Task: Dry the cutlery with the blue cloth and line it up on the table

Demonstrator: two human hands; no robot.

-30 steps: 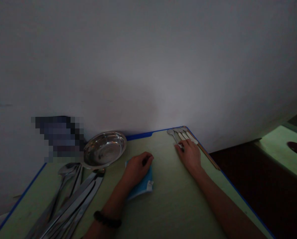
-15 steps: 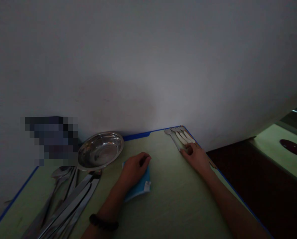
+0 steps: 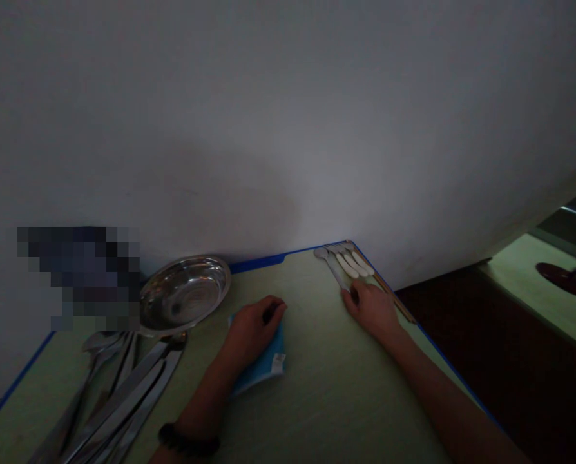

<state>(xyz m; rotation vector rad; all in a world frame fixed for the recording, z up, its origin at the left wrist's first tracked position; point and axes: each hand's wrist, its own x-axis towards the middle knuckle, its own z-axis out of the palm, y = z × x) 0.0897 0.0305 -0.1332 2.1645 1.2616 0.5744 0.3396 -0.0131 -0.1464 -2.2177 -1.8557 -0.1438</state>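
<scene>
My left hand (image 3: pixel 252 327) rests curled on a folded blue cloth (image 3: pixel 263 366) in the middle of the pale green table (image 3: pixel 326 386). A dark bead bracelet sits on that wrist. My right hand (image 3: pixel 372 308) lies at the near ends of a row of white-handled cutlery (image 3: pixel 348 263) in the far right corner, its fingertips touching the handles. Brown chopsticks (image 3: pixel 389 293) lie along the right edge beside that hand. Whether the right fingers pinch a handle is hidden.
A shiny steel bowl (image 3: pixel 185 294) stands at the back left. Several long steel spoons and utensils (image 3: pixel 118 393) lie fanned out at the near left. A white wall rises right behind the table. To the right is a dark floor and another green surface (image 3: pixel 534 283).
My right hand has slid back along the white handles towards me and a little left. My left hand stays on the cloth. The view has shifted slightly.
</scene>
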